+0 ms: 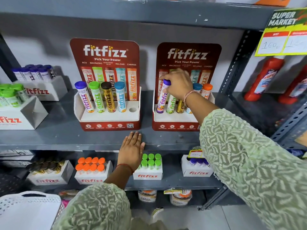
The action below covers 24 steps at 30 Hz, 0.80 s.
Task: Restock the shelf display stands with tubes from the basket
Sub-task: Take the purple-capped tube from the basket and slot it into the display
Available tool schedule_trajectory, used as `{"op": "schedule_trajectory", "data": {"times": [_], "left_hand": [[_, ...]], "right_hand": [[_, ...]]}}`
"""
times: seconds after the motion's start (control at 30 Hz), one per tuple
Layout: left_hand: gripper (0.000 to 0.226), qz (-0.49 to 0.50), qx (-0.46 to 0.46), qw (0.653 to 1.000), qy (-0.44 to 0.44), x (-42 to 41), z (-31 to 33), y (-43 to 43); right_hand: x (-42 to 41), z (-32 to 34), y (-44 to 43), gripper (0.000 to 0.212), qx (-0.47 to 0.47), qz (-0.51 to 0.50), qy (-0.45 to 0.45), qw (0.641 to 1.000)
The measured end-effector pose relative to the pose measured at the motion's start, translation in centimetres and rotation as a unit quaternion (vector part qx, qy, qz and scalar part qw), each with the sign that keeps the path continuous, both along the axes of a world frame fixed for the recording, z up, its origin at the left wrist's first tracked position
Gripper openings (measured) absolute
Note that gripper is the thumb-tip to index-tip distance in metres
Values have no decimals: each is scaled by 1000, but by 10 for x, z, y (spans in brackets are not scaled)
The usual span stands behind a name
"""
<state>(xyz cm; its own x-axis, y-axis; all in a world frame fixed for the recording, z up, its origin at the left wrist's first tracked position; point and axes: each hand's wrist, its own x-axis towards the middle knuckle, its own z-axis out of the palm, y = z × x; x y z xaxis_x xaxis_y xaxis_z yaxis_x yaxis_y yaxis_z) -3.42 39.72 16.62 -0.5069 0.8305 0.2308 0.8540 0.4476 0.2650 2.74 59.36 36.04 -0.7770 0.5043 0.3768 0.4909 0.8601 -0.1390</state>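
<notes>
Two red fitfizz display stands sit on the grey shelf. The left stand (106,118) holds several upright tubes, and its rightmost hole (132,110) is empty. The right stand (174,119) holds a purple-capped tube (162,98) in its leftmost slot, with green, gold, blue and orange tubes beside it. My right hand (178,83) grips the purple tube by its cap. My left hand (132,149) lies flat and empty on the shelf's front edge (66,145). A white basket (29,208) shows at the bottom left.
White fitfizz boxes of tubes stand at the left of this shelf (38,87) and on the shelf below (93,171). Red bottles (264,78) stand in the bay to the right, under a yellow price sign (282,32). A perforated steel upright (235,63) divides the bays.
</notes>
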Motion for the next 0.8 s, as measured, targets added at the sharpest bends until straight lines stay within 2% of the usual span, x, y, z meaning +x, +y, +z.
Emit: {"op": "schedule_trajectory", "data": {"times": [0.3,0.43,0.5,0.57,0.63,0.7,0.8], "left_hand": [[86,-7,11,1000,7,-2,-3,0],[84,-5,12,1000,15,-2,-3,1],[79,-8,14,1000,7,-3,-2,0],[71,-16,15,1000,-8,-5,-1,-2],[69,-7,60,998,-22,-5,0,-13],[66,24,113,993,-28,-8,-1,-39],[61,85,135,986,-36,-16,-12,-102]], "right_hand": [[-14,-10,8,49,50,13,-75,996],[-14,-16,9,50,44,4,-78,996],[-12,-12,8,54,44,2,-97,994],[-7,-10,2,69,31,-7,-105,994],[-6,-12,-17,76,19,-3,-36,999],[-15,-22,-53,63,44,39,82,995],[-44,-53,-121,38,30,209,221,952]]}}
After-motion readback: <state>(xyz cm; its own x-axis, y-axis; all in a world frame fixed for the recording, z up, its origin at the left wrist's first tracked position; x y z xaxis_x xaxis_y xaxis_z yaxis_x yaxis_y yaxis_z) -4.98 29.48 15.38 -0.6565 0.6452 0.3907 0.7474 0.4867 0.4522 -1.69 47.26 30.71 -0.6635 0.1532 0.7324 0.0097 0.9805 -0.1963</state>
